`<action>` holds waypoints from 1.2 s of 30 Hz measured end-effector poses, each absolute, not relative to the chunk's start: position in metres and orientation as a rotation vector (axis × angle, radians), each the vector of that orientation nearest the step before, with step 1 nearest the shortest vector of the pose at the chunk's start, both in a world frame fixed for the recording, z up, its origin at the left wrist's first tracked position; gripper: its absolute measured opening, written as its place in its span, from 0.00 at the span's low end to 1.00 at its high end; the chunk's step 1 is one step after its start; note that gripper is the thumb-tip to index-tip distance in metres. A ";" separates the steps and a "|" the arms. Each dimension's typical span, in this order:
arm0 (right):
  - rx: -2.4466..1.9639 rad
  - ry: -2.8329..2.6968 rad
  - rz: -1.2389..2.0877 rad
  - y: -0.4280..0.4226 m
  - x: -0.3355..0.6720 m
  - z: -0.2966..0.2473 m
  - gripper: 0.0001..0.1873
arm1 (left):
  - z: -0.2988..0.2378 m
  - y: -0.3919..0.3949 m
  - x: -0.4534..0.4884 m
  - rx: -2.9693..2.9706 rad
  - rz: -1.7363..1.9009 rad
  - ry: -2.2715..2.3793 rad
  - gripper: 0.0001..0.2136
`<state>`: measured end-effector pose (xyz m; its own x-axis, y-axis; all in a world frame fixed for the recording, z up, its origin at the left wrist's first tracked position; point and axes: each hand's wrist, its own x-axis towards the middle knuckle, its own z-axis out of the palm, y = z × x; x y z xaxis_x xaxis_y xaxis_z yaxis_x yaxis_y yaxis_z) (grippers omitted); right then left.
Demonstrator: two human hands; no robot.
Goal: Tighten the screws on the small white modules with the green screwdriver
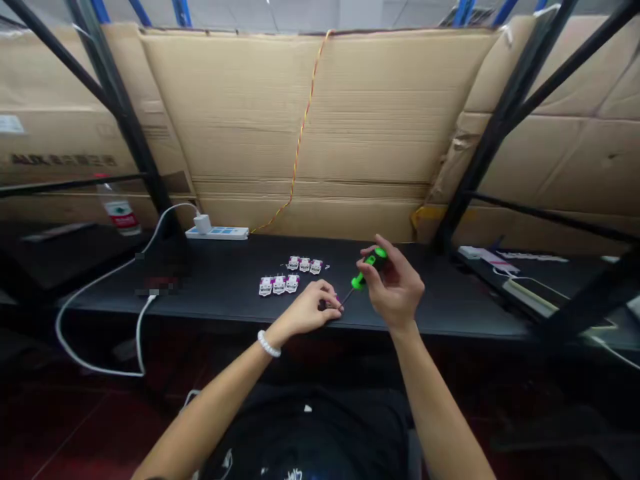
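My right hand [395,287] is closed around a green and black screwdriver [367,268], its tip slanting down and left toward my left hand. My left hand [313,308] rests on the black table [215,287] with fingers curled over a small part I can barely see; a hint of purple shows under the fingertips. Just left of that hand lie several small white and purple modules: one row [279,285] nearer me and another row [305,265] farther back. A white bead bracelet is on my left wrist.
A white power strip [217,233] with a plugged-in charger and white cable [100,280] sits at the back left. A plastic bottle [119,212] stands far left. Cardboard sheets [320,120] wall the back. Black frame bars [500,127] slant on both sides. Cables and devices [530,287] lie at right.
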<state>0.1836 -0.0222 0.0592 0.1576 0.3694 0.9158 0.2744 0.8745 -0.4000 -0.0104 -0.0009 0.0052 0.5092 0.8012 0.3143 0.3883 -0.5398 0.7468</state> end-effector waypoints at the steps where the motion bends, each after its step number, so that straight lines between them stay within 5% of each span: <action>1: -0.555 -1.434 0.075 -0.022 0.183 0.059 0.27 | 0.006 -0.001 -0.010 2.143 0.880 0.970 0.02; 16: -0.635 -1.509 -0.012 -0.022 0.187 0.062 0.26 | 0.005 -0.001 -0.010 2.164 0.902 0.968 0.05; 23: -0.669 -1.601 0.272 -0.023 0.180 0.067 0.24 | 0.006 -0.002 -0.010 2.173 0.941 0.953 0.04; 29: -0.731 -1.550 -0.099 -0.010 0.171 0.078 0.20 | 0.007 -0.004 -0.008 2.176 0.948 0.967 0.04; 36: -0.599 -1.552 0.286 -0.009 0.175 0.082 0.15 | 0.008 -0.004 -0.008 2.177 0.950 0.977 0.04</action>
<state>0.1753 -0.0085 0.0816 0.0233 0.5324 0.8462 0.1961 0.8275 -0.5261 -0.0083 -0.0045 0.0079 0.4816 0.7941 0.3708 0.3927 -0.5737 0.7188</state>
